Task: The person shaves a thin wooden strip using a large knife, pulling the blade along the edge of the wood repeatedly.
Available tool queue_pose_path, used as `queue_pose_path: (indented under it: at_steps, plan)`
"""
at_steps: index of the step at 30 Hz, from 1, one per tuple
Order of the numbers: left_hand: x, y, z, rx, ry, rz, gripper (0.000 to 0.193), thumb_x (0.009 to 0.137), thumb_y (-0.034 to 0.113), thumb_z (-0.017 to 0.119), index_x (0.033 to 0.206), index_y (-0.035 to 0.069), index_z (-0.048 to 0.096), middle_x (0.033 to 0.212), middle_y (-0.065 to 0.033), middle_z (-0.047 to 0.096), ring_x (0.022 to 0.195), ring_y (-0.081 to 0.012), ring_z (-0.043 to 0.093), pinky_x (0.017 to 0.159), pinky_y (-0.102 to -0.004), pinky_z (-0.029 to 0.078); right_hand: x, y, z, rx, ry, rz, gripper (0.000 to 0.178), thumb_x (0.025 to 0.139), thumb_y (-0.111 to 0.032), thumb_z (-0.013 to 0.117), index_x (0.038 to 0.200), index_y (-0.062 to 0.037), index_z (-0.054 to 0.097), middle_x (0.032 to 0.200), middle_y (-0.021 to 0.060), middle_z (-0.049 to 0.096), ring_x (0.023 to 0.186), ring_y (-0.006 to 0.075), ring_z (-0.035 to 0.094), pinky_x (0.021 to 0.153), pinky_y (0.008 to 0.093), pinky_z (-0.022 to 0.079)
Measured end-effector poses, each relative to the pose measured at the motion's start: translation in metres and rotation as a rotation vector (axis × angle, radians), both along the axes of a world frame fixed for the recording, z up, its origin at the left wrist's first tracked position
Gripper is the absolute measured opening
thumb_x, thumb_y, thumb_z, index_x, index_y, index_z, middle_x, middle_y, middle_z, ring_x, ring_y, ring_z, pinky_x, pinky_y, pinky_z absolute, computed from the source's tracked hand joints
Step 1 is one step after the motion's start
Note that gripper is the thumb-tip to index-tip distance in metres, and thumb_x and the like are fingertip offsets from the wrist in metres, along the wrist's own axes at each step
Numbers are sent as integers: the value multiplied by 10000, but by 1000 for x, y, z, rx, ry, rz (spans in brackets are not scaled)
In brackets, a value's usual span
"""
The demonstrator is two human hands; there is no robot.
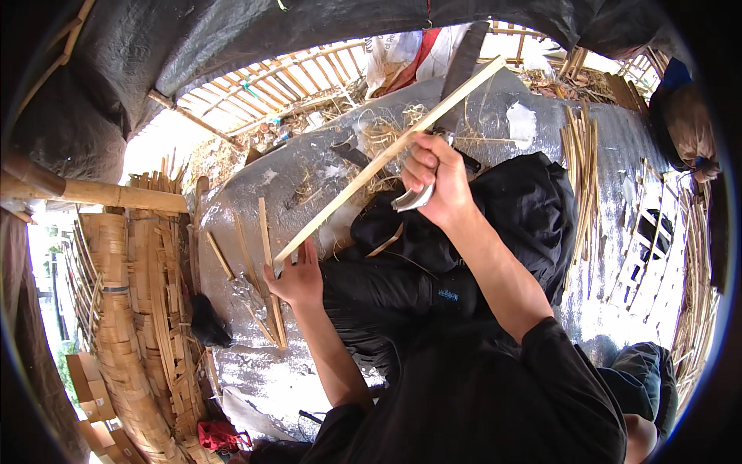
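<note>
A long, pale bamboo strip (362, 179) slants from lower left to upper right in front of me. Its lower end sits in my left hand (297, 280), between thumb and fingers. My right hand (442, 182) is closed around the curved, silvery handle of a machete (466, 60). The dark, wide blade points away from me and passes behind the strip, which crosses it. Whether the edge touches the strip, I cannot tell. Below both hands are my legs in black trousers (379, 298).
A silvery sheet (251, 182) covers the ground, with thin shavings (386, 135) beyond my knees. Several cut strips (267, 240) lie by my left hand. A bundle of strips (583, 178) lies on the right. Rolled woven bamboo (108, 294) stands at left; a dark tarp (232, 39) hangs overhead.
</note>
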State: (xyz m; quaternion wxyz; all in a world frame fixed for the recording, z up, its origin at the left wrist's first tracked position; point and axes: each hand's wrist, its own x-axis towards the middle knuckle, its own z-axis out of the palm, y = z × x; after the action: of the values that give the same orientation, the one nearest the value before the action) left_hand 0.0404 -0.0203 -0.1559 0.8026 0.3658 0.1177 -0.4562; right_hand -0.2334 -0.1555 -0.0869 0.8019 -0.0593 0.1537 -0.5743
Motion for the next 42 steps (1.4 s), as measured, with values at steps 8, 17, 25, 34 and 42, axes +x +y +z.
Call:
queue_pose_path:
  at_steps: [8,17,25,34,42]
  plan:
    - [-2,-33,88,63,-925,-92,457,963,302,584,1296,-8,538,1170,-100,647,1064,-238,626,917,-361,455,-9,-14,29,-151,183,-51,60,925,-101,582,875,-93,552,579,-53,377,427,94,381,424,288,349]
    - [-120,-112,220,-276,-2000,-171,656,767,142,833,1321,26,503,1088,-118,649,902,-186,641,724,-325,497,34,13,42,-384,568,10,80,905,-38,628,852,7,589,532,13,494,383,104,449,369,282,372]
    - [-103,-112,235,-374,-1724,-450,634,809,14,770,1355,31,448,914,-78,711,836,-133,676,727,-275,508,47,19,20,-581,732,98,96,887,-42,682,943,-4,614,587,-19,548,447,50,476,405,241,358]
    - [-87,-103,289,-257,-1759,-594,456,826,-31,753,1241,-9,566,846,-121,745,801,-120,693,746,-241,528,52,32,34,-674,744,142,93,876,-62,698,943,-17,653,682,-56,568,607,25,486,543,239,395]
    - [-69,-120,314,-313,-1639,-51,349,886,125,743,1178,1,599,1015,-167,714,828,-193,688,805,-285,511,62,25,20,-692,793,180,101,879,-69,694,947,-4,657,600,-37,548,515,32,479,473,250,381]
